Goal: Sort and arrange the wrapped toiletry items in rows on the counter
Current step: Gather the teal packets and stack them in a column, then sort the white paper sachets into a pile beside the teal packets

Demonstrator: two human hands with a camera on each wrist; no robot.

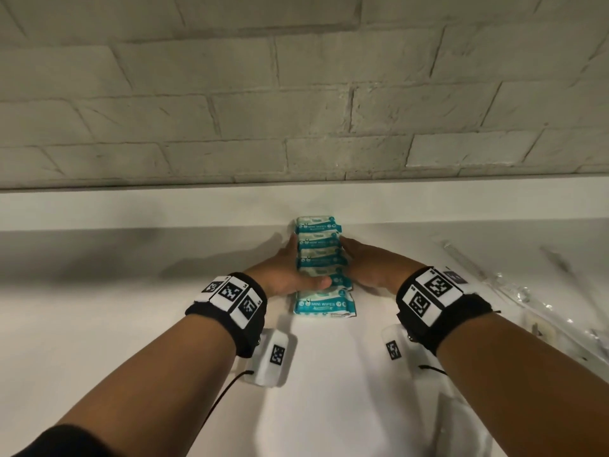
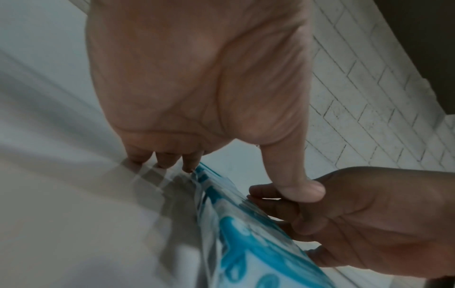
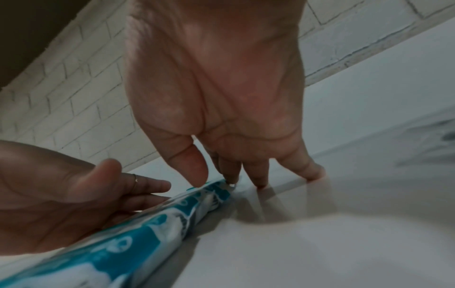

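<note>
Several teal-and-white mini wipes packs [image 1: 321, 258] lie in one overlapping row on the white counter [image 1: 131, 308], running from the back ledge towards me. My left hand [image 1: 291, 262] presses straight fingers against the row's left side, and its thumb lies across the top of one pack. My right hand [image 1: 362, 258] presses flat against the right side. In the left wrist view the left fingertips [image 2: 165, 161] touch the counter beside the packs [image 2: 234, 224]. The right wrist view shows the right fingertips [image 3: 258, 181] at the edge of the packs [image 3: 147, 224].
Clear plastic-wrapped items [image 1: 514, 285] lie in a loose heap at the right of the counter. A raised white ledge [image 1: 164, 206] runs along the back under a pale brick wall [image 1: 296, 94].
</note>
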